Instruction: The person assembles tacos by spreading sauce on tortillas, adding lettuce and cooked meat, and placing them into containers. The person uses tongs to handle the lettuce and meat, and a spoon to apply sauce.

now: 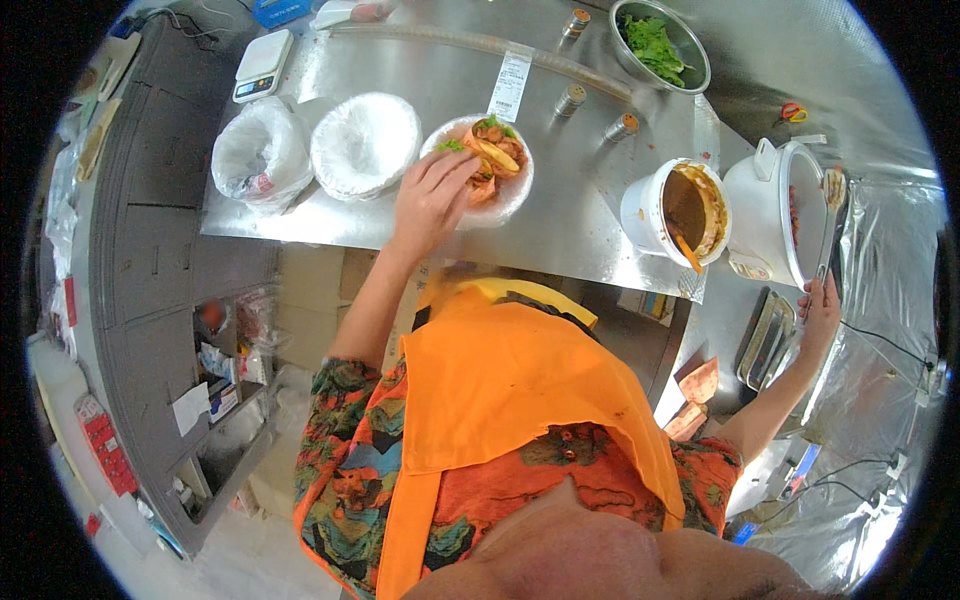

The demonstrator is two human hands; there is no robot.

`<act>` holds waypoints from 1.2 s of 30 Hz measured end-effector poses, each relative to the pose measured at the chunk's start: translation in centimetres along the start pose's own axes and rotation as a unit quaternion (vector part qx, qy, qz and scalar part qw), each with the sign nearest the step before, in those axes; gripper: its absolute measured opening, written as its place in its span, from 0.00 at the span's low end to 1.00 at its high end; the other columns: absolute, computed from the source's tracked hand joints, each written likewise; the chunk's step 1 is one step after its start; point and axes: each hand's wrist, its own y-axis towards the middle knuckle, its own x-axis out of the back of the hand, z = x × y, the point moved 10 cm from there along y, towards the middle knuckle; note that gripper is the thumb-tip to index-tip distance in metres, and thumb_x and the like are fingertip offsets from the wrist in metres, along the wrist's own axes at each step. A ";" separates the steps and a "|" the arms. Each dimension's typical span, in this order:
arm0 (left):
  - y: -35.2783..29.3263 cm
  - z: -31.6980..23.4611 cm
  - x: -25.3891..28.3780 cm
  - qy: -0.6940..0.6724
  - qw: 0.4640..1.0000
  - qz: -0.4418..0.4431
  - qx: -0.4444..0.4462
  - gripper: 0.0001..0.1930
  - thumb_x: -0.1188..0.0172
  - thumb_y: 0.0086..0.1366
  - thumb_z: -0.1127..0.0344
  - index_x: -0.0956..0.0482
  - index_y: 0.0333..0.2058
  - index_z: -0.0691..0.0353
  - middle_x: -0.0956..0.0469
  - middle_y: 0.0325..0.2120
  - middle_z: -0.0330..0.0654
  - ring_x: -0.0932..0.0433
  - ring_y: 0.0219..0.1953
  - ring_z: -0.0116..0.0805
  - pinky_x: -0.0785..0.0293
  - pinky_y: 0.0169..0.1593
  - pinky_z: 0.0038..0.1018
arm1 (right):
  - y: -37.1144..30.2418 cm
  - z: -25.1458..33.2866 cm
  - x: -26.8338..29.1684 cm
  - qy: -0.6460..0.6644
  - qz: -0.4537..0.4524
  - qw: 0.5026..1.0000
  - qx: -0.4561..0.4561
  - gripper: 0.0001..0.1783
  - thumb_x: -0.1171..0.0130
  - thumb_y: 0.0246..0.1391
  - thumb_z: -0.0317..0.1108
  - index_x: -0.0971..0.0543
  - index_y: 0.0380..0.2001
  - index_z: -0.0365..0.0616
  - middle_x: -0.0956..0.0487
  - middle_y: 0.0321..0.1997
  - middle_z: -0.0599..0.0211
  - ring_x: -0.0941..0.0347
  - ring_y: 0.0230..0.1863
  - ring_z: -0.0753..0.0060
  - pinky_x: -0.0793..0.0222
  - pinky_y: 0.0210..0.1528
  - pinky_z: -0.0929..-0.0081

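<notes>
My left hand (434, 195) reaches over the left side of a white, plastic-lined bowl (517, 200). Its fingers are bent together around the edge of a filled flatbread (482, 190); the fingertips are partly hidden against it. A second folded, filled flatbread (502, 152) with green leaves lies beside it in the bowl. Far to the right, my right hand (822, 305) is closed round the handle of a long-handled spoon (833, 192). The spoon's food-smeared head lies by the far right rim of a white cooker pot (757, 205).
Left of the bowl stand stacked plastic-lined bowls (365, 145), a plastic-lined container (258, 150) and a scale (262, 68). A sauce bucket (645, 215), several shakers (570, 98), a steel bowl of greens (703, 75) and scissors (793, 113) are on the right. A receipt (510, 85) lies behind.
</notes>
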 end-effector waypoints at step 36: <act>-10.9 4.9 3.1 0.036 0.959 -0.021 0.280 0.15 0.35 0.58 0.75 0.20 0.45 0.61 0.19 0.44 0.44 0.23 0.48 0.46 0.32 0.60 0.44 | -7.3 24.7 -36.5 -0.236 0.380 0.734 0.511 0.26 0.40 0.57 0.33 0.27 0.60 0.50 0.20 0.42 0.57 0.23 0.39 0.48 0.29 0.40 0.56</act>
